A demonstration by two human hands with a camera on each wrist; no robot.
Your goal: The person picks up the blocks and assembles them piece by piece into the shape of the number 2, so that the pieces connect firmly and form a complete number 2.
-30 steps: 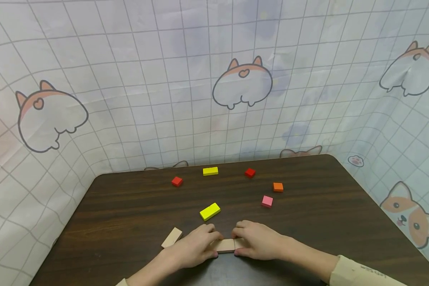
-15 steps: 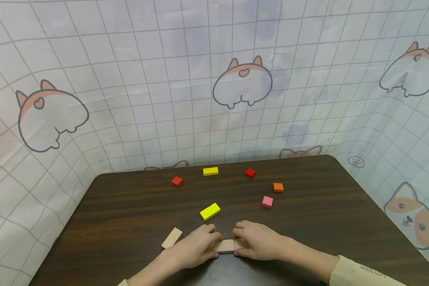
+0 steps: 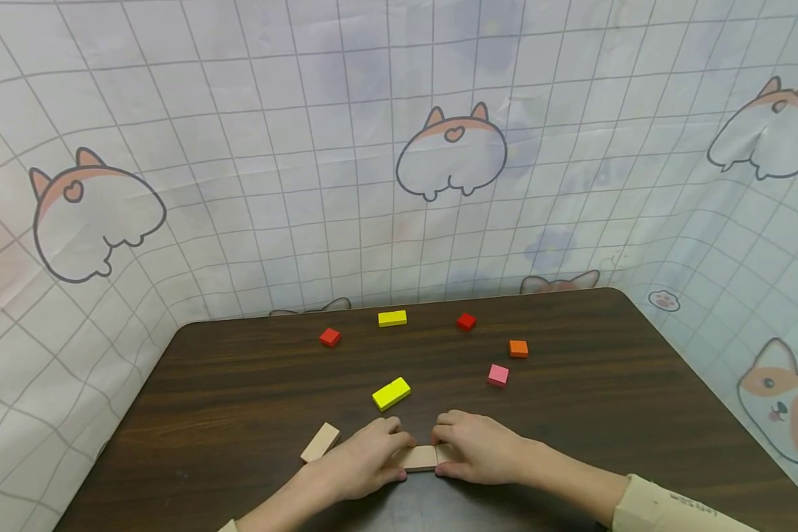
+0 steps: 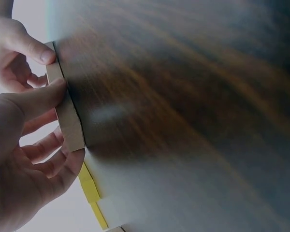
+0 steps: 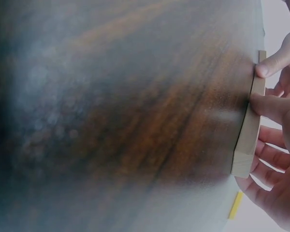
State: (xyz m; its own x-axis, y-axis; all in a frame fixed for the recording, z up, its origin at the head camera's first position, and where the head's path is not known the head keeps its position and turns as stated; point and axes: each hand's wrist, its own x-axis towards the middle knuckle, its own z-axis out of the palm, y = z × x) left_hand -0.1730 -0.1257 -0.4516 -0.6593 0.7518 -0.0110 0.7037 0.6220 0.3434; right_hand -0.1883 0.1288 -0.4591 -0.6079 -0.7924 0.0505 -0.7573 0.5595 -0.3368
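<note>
Two plain wooden blocks lie end to end on the dark table in the head view, their seam showing between the hands. My left hand (image 3: 366, 458) pinches the left wooden block (image 3: 417, 458) between thumb and fingers. The right wooden block (image 3: 444, 453) is pinched the same way by my right hand (image 3: 482, 448), which covers most of it. From the left wrist view, the thumb presses the near side of the left block (image 4: 70, 121). In the right wrist view the right block (image 5: 250, 133) shows its squared end beside the curled fingers.
Another wooden block (image 3: 321, 442) lies just left of my left wrist. Ahead lie a near yellow block (image 3: 391, 394), a far yellow block (image 3: 392, 318), two red blocks (image 3: 330, 337), an orange block (image 3: 518, 349) and a pink block (image 3: 498, 375). A patterned curtain (image 3: 346, 244) surrounds the table.
Both hands and all the blocks hold their places. Only the curtain at the right shifts slightly, its printed dog moving rightward.
</note>
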